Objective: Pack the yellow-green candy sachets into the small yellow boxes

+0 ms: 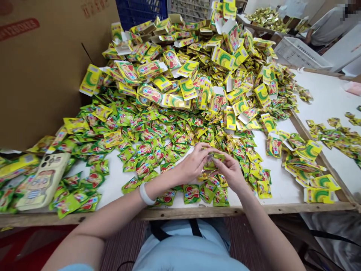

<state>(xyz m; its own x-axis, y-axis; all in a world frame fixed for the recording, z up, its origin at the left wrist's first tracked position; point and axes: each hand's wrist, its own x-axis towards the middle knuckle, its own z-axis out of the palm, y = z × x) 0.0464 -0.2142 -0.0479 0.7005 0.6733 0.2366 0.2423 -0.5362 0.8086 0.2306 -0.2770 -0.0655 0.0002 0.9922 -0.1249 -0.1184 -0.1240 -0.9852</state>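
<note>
My left hand [194,162] and my right hand [229,169] meet just above the near part of the white table. Between their closed fingers is a small green-and-yellow candy packet [212,161], partly covered by the fingertips. Whether more than one packet is held I cannot tell. Right below the hands lie several green watermelon-print packets [192,193] near the wooden edge. A wide spread of such packets [146,150] covers the table to the left and beyond.
Yellow printed boxes [150,93], many open, are heaped behind the packets. A large cardboard carton [42,75] stands at left, with a cased phone [45,180] before it. Flattened boxes [320,188] lie by the right wooden divider [316,146]. A person [332,28] is at the far right.
</note>
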